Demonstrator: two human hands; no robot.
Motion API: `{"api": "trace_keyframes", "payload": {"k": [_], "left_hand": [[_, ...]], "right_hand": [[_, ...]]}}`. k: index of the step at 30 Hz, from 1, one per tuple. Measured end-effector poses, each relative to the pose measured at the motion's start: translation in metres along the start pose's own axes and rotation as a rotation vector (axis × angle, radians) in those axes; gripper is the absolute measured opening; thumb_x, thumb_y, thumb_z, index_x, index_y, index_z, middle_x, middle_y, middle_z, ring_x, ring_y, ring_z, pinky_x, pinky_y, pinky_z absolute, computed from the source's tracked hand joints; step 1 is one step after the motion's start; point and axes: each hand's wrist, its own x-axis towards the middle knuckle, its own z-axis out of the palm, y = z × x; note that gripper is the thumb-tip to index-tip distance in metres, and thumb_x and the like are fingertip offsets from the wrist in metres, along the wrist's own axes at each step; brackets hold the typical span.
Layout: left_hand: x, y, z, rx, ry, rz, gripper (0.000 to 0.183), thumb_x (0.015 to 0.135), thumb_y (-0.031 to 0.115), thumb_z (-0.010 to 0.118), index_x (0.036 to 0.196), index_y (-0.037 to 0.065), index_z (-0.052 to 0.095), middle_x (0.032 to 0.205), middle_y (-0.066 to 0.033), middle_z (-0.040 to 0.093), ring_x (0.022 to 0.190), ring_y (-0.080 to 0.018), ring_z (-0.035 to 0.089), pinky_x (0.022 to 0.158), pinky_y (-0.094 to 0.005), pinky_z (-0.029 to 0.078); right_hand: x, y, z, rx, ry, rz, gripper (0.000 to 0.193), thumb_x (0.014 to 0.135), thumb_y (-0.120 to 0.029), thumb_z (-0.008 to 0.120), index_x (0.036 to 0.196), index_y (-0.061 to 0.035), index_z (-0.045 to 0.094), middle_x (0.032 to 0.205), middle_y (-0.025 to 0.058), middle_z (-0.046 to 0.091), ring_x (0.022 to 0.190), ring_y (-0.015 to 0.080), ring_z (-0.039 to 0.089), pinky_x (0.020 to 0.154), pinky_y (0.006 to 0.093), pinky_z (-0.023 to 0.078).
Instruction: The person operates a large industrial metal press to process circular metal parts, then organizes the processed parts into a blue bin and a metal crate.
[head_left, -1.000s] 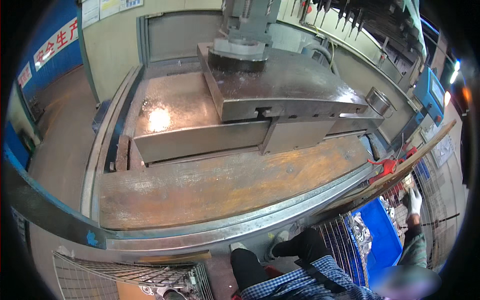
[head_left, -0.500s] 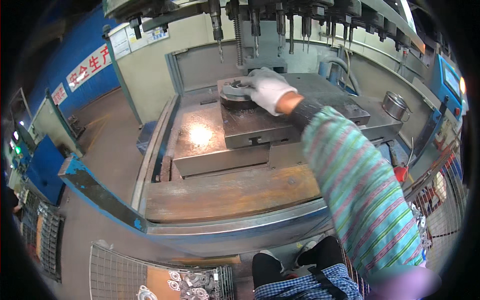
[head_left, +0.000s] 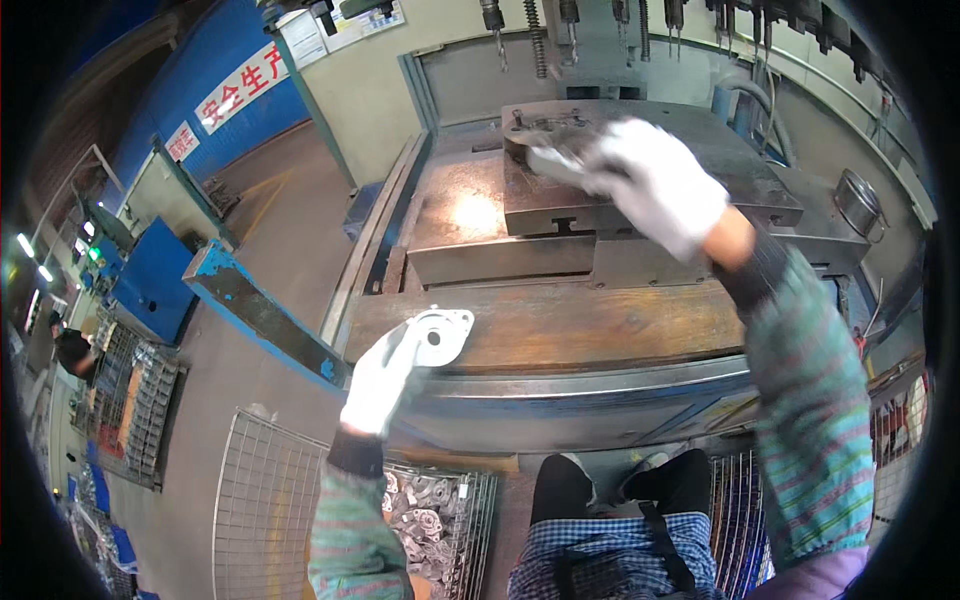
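My left hand (head_left: 378, 385), in a white glove, is closed on a pale metal flange (head_left: 452, 343) with a round centre hole and a smaller hole at its tip. It holds this over the left end of the wooden board (head_left: 580, 330). Higher up on the right, my gloved right hand (head_left: 665, 190) is closed on a grey metal flange (head_left: 553, 166), smeared by motion and tilted. That piece is just in front of the dark round fixture (head_left: 520, 145) on the machine's steel table (head_left: 690, 140); whether they touch I cannot tell.
Several drill bits (head_left: 500, 45) hang above the table. A wire basket (head_left: 490, 500) of metal castings (head_left: 425, 520) stands below on the left. A blue-edged bar (head_left: 265, 315) juts out at the left, and a metal pot (head_left: 858, 203) is on the right.
My left hand has come into view with a flange. The right hand has drawn back from the fixture, a flange in its fingers. The view has shifted, so the machine appears farther right and higher.
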Motion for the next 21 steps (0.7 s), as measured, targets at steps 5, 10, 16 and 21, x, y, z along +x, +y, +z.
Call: {"api": "trace_keyframes", "payload": {"k": [5, 10, 16, 21], "left_hand": [[0.017, 0.011, 0.01, 0.885, 0.281, 0.527, 0.031, 0.084, 0.032, 0.058, 0.104, 0.009, 0.064, 0.087, -0.0101, 0.062, 0.084, -0.0259, 0.059, 0.073, -0.0342, 0.048], [0.006, -0.003, 0.035, 0.984, 0.305, 0.819, 0.025, 0.078, 0.029, 0.064, 0.091, 0.008, 0.065, 0.087, -0.0086, 0.06, 0.082, -0.0269, 0.058, 0.071, -0.0351, 0.048], [0.001, 0.01, 0.05, 1.044, 0.365, 0.828, 0.018, 0.077, 0.022, 0.064, 0.087, 0.007, 0.064, 0.083, -0.0088, 0.058, 0.077, -0.0291, 0.057, 0.067, -0.0375, 0.047], [-0.008, 0.075, 0.049, 0.743, 0.454, 0.962, 0.015, 0.081, 0.017, 0.061, 0.089, 0.005, 0.059, 0.093, -0.0127, 0.059, 0.083, -0.0306, 0.058, 0.072, -0.0382, 0.047]], "right_hand": [[-0.129, -0.025, -0.018, -0.017, -0.142, 0.016, 0.022, 0.07, -0.013, 0.065, 0.091, -0.0082, 0.06, 0.092, 0.0095, 0.058, 0.092, 0.0305, 0.054, 0.072, 0.0396, 0.046], [-0.211, -0.01, 0.01, -0.086, -0.105, 0.271, 0.027, 0.067, -0.009, 0.067, 0.093, -0.0095, 0.061, 0.091, 0.0077, 0.058, 0.088, 0.0296, 0.054, 0.069, 0.0385, 0.046], [-0.251, -0.009, 0.04, -0.08, 0.338, 0.327, 0.026, 0.07, -0.002, 0.065, 0.096, -0.005, 0.058, 0.09, 0.0099, 0.057, 0.081, 0.029, 0.054, 0.069, 0.037, 0.045], [-0.255, -0.004, 0.045, -0.12, 0.454, 0.361, 0.032, 0.069, 0.0, 0.064, 0.099, -0.0054, 0.057, 0.093, 0.0108, 0.057, 0.079, 0.0301, 0.054, 0.068, 0.0378, 0.046]]}}
